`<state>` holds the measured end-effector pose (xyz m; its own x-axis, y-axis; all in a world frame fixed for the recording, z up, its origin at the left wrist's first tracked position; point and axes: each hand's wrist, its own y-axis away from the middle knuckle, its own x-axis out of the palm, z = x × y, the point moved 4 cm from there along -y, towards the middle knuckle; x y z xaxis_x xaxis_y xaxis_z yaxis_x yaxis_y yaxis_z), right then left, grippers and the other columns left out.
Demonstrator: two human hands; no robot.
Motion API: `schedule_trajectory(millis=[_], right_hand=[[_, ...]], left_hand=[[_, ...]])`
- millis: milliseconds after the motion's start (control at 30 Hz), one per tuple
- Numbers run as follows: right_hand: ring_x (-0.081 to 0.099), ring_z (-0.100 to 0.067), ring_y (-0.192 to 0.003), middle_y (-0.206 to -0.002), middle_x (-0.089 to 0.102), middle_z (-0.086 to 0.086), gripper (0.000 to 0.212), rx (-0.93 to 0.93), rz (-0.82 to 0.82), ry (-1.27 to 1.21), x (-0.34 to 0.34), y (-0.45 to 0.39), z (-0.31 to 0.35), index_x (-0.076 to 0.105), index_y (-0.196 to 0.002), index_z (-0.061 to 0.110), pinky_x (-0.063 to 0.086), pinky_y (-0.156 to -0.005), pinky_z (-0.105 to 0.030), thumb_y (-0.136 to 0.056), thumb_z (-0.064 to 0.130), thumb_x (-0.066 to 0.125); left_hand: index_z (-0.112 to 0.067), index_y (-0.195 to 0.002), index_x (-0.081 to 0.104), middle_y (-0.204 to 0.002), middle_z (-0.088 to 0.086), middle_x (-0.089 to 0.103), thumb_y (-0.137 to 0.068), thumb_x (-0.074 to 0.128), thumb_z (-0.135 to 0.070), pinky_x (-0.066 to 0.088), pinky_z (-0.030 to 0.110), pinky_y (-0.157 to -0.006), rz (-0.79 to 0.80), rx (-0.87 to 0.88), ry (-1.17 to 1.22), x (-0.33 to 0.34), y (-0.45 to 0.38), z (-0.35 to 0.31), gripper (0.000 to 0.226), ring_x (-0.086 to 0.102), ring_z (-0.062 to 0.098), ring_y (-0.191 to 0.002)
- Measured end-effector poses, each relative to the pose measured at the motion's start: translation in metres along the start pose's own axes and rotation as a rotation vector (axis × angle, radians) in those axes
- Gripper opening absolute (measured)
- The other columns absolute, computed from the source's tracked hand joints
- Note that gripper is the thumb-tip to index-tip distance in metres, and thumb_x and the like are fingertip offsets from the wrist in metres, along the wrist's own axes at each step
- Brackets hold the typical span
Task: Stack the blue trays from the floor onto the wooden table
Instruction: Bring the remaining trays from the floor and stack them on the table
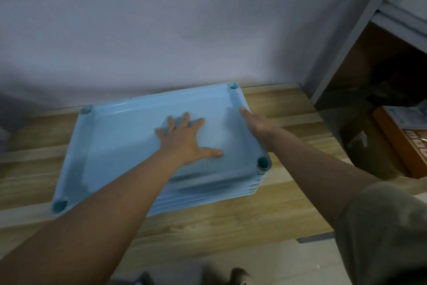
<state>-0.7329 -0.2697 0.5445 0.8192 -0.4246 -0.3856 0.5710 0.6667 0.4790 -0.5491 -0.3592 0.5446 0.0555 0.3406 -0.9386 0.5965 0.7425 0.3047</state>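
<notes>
Stack of blue trays [129, 146] is on the wooden table [231, 220], far edge close to the wall [161, 30], sitting skewed to the table edge. I count several layered rims at the near right corner, exact number unclear

Left hand [187, 139] lies flat on the top tray floor, fingers spread and straight, gripping nothing, just pressing. Right hand [254, 123] rests along the right rim, fingers extended against the edge; I can't see it curl round anything

Risks as I read it:
- top tray not fully nested: the near right rims look slightly stepped, so uneven pressure could jam or rock it
- sideways push from my right hand could slide the whole pile left on the smooth wood, since nothing blocks it there
- pressing off-centre may tip the far left corner up

Cardboard box [402, 144] and the shelf frame [346, 35] on the right sit well apart from the trays, no clash there

Floor beyond the table edge is mostly out of view, so I can't tell whether trays remain
</notes>
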Motion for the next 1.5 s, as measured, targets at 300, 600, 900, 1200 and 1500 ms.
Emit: schedule_trajectory(millis=[300,600,900,1200,1500], right_hand=[[0.059,-0.018,-0.079,-0.109,0.059,-0.007,0.059,-0.060,0.077,-0.076,0.002,-0.007,-0.009,0.054,-0.123,0.004,0.046,-0.062,-0.029,-0.099,0.053,0.034],[0.048,-0.034,-0.121,-0.137,0.046,-0.016,0.062,-0.166,-0.131,0.196,-0.002,-0.006,-0.009,0.034,-0.140,0.007,0.043,-0.097,-0.046,-0.097,0.052,0.037],[-0.012,-0.023,-0.149,-0.162,-0.009,-0.007,0.077,-0.665,0.130,1.054,0.049,0.040,0.003,0.001,-0.155,0.015,-0.007,-0.120,-0.047,-0.096,0.061,0.023],[-0.023,-0.026,-0.146,-0.159,-0.022,-0.008,0.078,-0.638,0.165,1.149,0.067,0.042,-0.011,-0.008,-0.154,0.022,-0.011,-0.119,-0.049,-0.094,0.065,0.017],[-0.014,-0.026,-0.148,-0.162,-0.013,-0.006,0.070,-0.675,0.126,1.151,0.065,0.041,-0.011,0.001,-0.155,0.022,-0.004,-0.120,-0.048,-0.098,0.058,0.020]], left_hand=[[-0.048,-0.150,0.012,-0.162,-0.009,-0.006,-0.052,0.057,-0.088,0.004,0.065,-0.113,0.011,-0.022,0.016,0.000,0.002,-0.003,0.115,-0.009,0.032,-0.148],[-0.047,-0.151,0.010,-0.162,-0.009,-0.006,-0.056,0.055,-0.088,0.004,0.061,-0.115,-0.004,-0.047,0.005,0.003,0.007,-0.003,0.112,-0.009,0.027,-0.149],[-0.032,-0.144,0.039,-0.155,-0.001,0.029,-0.079,0.049,-0.074,0.018,0.043,-0.117,-0.254,-0.138,0.022,0.011,0.045,0.001,0.078,0.023,0.022,-0.143],[-0.029,-0.137,0.051,-0.150,-0.004,0.040,-0.095,0.046,-0.046,0.023,0.034,-0.116,-0.335,-0.238,0.108,0.020,0.078,0.036,0.046,0.034,0.018,-0.138],[-0.021,-0.123,0.063,-0.136,0.003,0.056,-0.096,0.029,-0.046,0.028,0.039,-0.112,-0.389,-0.225,0.188,0.034,0.108,0.044,0.050,0.043,0.021,-0.133]])
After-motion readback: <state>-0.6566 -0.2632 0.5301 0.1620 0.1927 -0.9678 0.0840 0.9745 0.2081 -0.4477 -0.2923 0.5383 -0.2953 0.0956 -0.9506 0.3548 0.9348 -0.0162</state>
